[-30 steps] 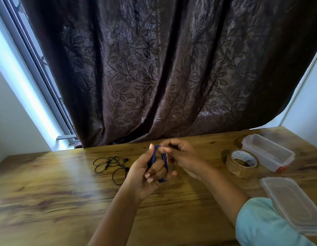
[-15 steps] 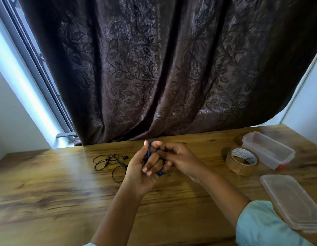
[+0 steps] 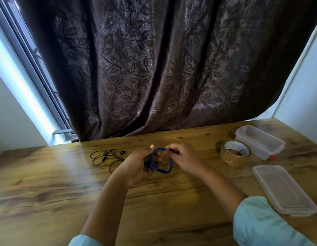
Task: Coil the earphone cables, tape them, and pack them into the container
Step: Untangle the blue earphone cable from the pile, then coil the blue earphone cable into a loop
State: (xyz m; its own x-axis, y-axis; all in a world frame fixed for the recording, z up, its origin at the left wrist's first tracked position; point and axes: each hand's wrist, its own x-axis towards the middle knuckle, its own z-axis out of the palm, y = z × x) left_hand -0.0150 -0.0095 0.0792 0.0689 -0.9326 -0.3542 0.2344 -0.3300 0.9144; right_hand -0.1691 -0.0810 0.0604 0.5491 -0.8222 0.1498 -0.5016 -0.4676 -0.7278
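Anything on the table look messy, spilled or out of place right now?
Only the black earphones, lying in a loose tangle left of the hands, not yet coiled. The tape roll, open container and its lid sit tidily on the right. Nothing is spilled or damaged.

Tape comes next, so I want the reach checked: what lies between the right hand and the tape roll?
Head view: only bare wooden table lies between the right hand and the tape roll.

I see a dark blue cable coil (image 3: 161, 161), black earphones (image 3: 105, 156), brown tape roll (image 3: 234, 153), and clear container (image 3: 260, 142) with what looks like a red clip. The curtain (image 3: 154, 68) is brown, leaf-patterned; sleeves (image 3: 260, 222) pale teal.
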